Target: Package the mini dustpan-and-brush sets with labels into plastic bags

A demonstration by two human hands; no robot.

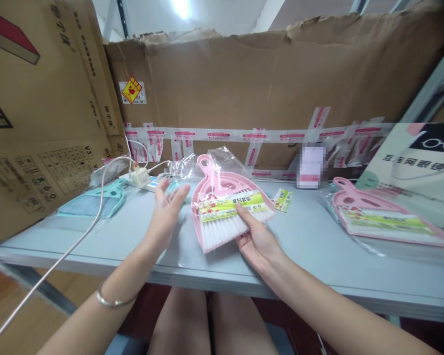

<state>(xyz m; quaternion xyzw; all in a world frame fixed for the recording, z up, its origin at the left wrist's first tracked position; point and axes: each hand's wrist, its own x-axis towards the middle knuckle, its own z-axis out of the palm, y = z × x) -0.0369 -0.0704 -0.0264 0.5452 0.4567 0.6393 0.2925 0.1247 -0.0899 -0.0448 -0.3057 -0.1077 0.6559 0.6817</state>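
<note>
My right hand point(257, 239) grips the lower right side of a pink dustpan and brush set point(225, 197), thumb on its front. The set is tilted above the table, its handle pointing up and away. Clear plastic wrap surrounds it, and a yellow-green label point(222, 208) crosses the white bristles. Left of the set, apart from it, my left hand point(166, 212) is raised with its fingers spread and nothing in it. A small yellow-green card point(283, 200) lies on the table behind the set.
On the grey table point(303, 256), another wrapped pink dustpan set point(385, 212) lies right and a teal one point(92, 199) left. A white cable point(100, 197) runs from a charger point(139, 177) over the left edge. A phone point(311, 165) leans against the large cardboard box point(222, 88) behind.
</note>
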